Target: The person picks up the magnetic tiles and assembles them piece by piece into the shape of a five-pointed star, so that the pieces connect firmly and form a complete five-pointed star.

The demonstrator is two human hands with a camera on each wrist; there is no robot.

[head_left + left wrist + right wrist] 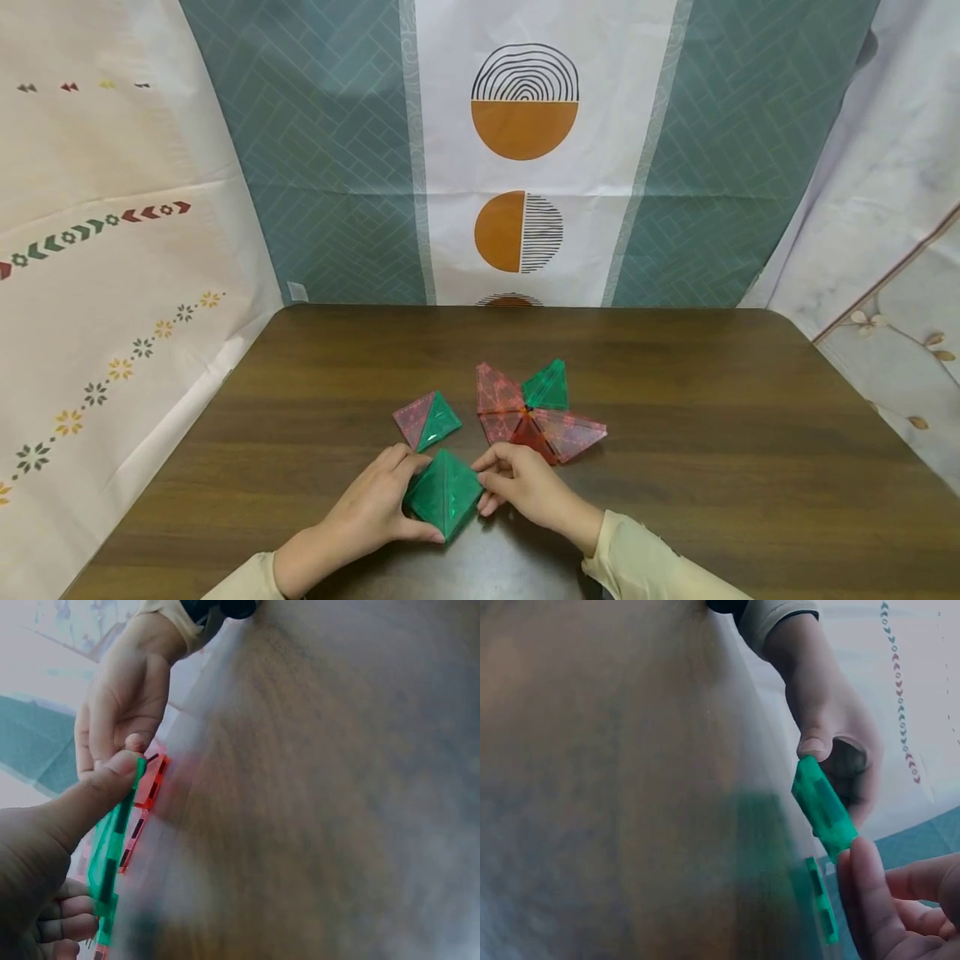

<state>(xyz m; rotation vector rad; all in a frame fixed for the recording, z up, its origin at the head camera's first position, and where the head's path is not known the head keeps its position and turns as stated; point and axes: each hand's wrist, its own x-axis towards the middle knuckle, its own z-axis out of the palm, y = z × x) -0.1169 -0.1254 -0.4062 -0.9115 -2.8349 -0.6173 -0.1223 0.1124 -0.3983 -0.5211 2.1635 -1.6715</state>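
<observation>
Two green triangular magnetic tiles (447,497) stand joined side by side in a diamond shape near the front of the table, with a seam down the middle. My left hand (375,497) grips them from the left, thumb at the lower corner and fingers at the upper left edge. At the right corner, my right hand (528,485) pinches the edge with thumb and fingertips. The left wrist view shows the green tiles (112,840) edge-on, with the left thumb along the rim. In the right wrist view the green tiles (823,806) span between both hands.
Just beyond the hands lies a pink-and-green pair of triangular tiles (429,421). A fan of pink and red triangular tiles (502,392) with one green tile (549,387) lies to the right. All are on a brown wooden table (690,467), with patterned cloths hanging around it.
</observation>
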